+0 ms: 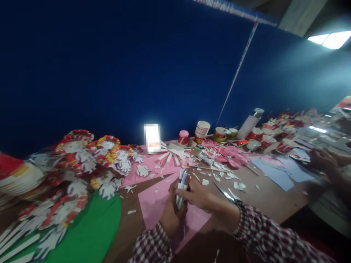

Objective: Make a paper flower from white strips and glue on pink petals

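Several white marker pens (180, 200) stand upright in a bundle between my two hands, at least one with a dark blue band. My left hand (172, 215) is wrapped round the bundle from the left and below. My right hand (199, 195) closes on it from the right, its fingers across the pens. Pink paper sheets (149, 199) lie on the brown table under and beyond my hands. A pair of scissors (226, 193) rests right of my right wrist, its handle partly hidden by my sleeve.
Paper-figure crafts with red and yellow rings (120, 159) crowd the left, near a green round board (105, 223). Stacked paper cups (202, 130), pink spoons (233, 152) and paper scraps lie farther back. A co-worker's hand (320, 160) is at right, beside blue paper sheets (274, 171). A blue wall (123, 73) rises behind.
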Tool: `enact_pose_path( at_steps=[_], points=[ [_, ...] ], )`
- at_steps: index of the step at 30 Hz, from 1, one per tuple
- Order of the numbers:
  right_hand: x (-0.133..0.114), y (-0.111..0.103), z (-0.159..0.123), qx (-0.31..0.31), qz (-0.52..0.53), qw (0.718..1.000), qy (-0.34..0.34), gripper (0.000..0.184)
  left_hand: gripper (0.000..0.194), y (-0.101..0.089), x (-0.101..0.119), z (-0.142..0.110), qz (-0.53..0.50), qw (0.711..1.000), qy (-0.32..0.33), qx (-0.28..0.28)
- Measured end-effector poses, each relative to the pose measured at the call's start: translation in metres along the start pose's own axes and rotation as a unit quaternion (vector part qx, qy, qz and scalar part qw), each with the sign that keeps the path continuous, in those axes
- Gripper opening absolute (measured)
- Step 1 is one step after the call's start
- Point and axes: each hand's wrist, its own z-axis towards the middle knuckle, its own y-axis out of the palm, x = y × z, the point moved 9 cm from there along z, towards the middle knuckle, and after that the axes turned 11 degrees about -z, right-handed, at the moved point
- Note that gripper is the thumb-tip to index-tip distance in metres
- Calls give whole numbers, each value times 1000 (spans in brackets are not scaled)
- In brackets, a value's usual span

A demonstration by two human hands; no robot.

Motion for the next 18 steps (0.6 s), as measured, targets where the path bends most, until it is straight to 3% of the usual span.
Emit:
enact_pose_path(
  at_steps=[4,6,8,10,14,16,18],
  points=[
    [3,-6,3,-12,-12,1000,-18,23,54,2,-4,2,64,998,13,-20],
    [1,-26,10,15,-27,999,-37,26,55,-1,-10,3,71,997,8,-15],
    [-2,-67,22,82,-25,995,-40,30,54,-4,-17,3,50,999,-12,0],
    [-9,-124,37,169,-17,985,-44,33,53,-6,-27,2,24,998,-51,8],
    [-35,-247,65,388,-78,915,-76,29,53,-3,-33,0,25,996,-91,-8],
    [-42,-284,83,440,-141,885,-59,25,53,-3,-33,1,29,995,-95,-12],
    [-42,-304,102,462,-216,860,-27,23,53,-4,-33,2,33,995,-95,-11]
  ],
)
